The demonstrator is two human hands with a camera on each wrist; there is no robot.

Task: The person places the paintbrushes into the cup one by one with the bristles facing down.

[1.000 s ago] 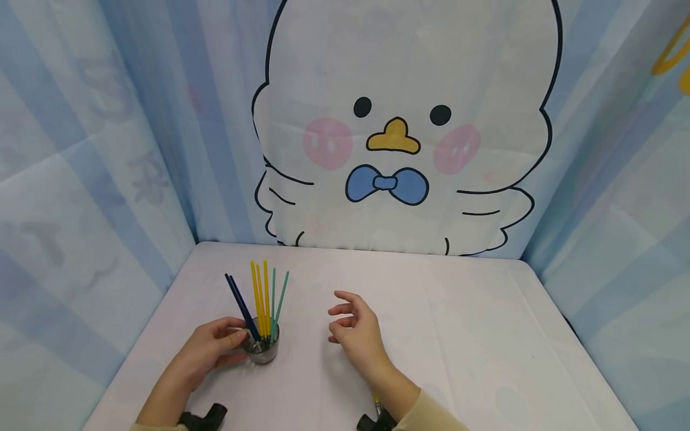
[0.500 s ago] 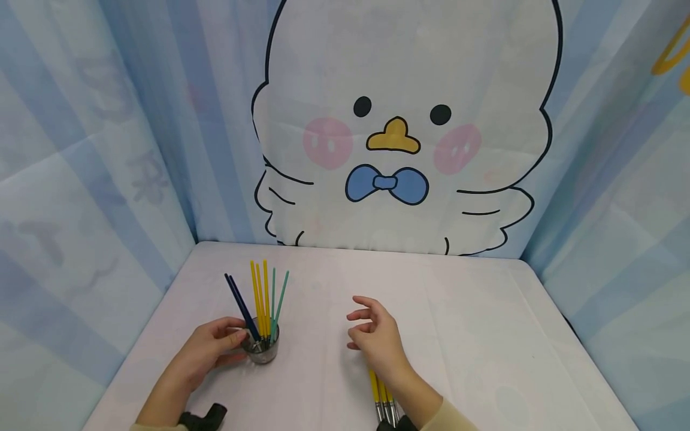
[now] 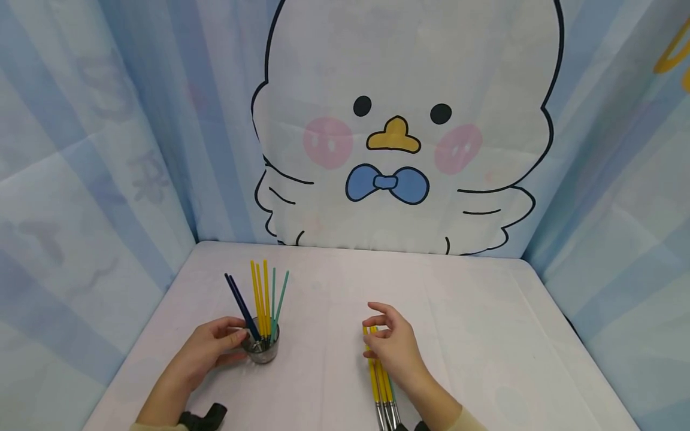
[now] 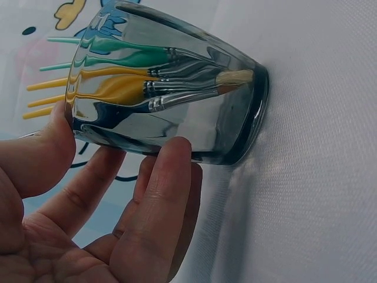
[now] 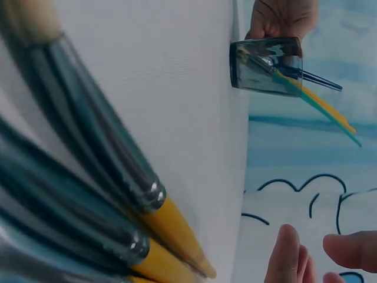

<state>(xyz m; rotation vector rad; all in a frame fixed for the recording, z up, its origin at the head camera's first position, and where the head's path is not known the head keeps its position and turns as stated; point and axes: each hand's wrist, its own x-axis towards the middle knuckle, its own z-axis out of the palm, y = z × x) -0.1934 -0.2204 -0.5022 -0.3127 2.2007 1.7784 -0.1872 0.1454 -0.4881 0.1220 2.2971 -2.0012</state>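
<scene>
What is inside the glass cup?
The cup holds paintbrushes standing bristles down: yellow, green and dark blue handles. Their exact number is unclear, since they overlap. The left hand holds the cup.

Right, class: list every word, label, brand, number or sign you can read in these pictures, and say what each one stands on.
None can be read.
Glass cup, held by the left hand: no label or brand shows.
Loose brushes under the right hand: no print shows on the handles or ferrules.
Backdrop: a cartoon bird only, no lettering.
Yellow mark at the right edge: cut off, unreadable.
</scene>
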